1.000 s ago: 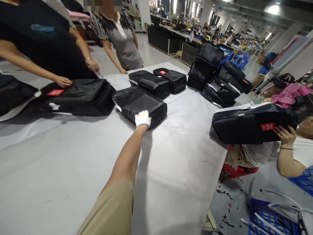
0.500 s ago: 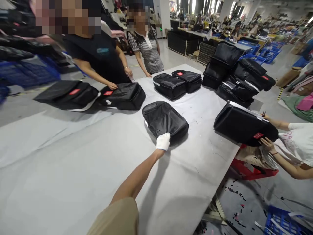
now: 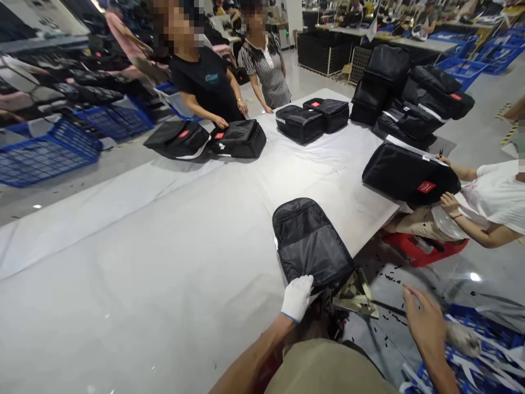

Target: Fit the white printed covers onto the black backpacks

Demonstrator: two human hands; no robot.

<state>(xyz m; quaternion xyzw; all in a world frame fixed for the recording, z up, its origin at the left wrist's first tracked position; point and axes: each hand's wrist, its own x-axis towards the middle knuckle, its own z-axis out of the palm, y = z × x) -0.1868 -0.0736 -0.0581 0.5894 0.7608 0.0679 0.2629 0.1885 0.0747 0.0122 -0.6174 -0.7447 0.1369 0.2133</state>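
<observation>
A black bag (image 3: 311,246) lies on the white-covered table (image 3: 164,246), its lower end at the near right edge. My left hand (image 3: 298,295), in a white glove, is closed on the bag's near end; the fingertips are partly hidden against the fabric. Bare and slightly blurred, my right hand (image 3: 424,323) is held out over the floor to the right of the table. Its fingers are stretched out, and I see nothing in them. Just beside it is a blurred grey-white thing (image 3: 463,338) that I cannot make out.
At right a seated person holds a black bag (image 3: 406,172) with a red label. Two people stand across the table near several black bags (image 3: 238,137). More bags are piled (image 3: 410,104) at the far right. A blue crate (image 3: 484,323) with white strips sits on the floor.
My left hand has pulled the bag toward me, to the table's near right edge. My right hand has come into view. The camera's view has shifted.
</observation>
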